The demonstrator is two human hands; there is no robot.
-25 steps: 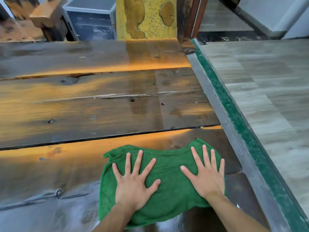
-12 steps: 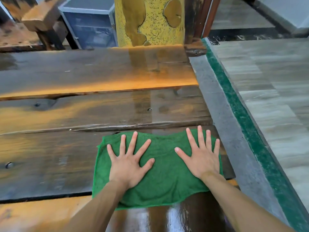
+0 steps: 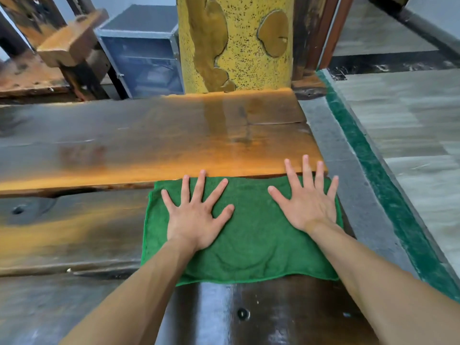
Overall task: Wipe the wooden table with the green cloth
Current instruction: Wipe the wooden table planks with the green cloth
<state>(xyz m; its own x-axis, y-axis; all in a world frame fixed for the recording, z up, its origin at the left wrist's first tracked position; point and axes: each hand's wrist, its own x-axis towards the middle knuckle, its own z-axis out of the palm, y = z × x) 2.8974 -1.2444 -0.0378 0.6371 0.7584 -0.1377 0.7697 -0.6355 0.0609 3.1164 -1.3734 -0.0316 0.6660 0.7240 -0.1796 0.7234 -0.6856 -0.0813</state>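
Observation:
The green cloth (image 3: 251, 235) lies spread flat on the wooden table (image 3: 124, 145), near its right end. My left hand (image 3: 196, 215) presses on the cloth's left half with fingers straight and spread. My right hand (image 3: 307, 197) presses on its right half the same way, the fingertips reaching over the cloth's far edge onto the last plank. The table is made of dark glossy planks with orange streaks and gaps between them.
A yellow speckled pillar (image 3: 236, 43) stands at the table's far edge. Left of it are a grey-blue cabinet (image 3: 144, 58) and rough wooden pieces (image 3: 67, 46). A grey ledge with a green strip (image 3: 358, 155) borders the table's right end, with tiled floor (image 3: 410, 125) beyond.
Both hands have pushed the cloth away from me across the planks, from the near plank up to the edge of the farthest plank. The view has followed forward.

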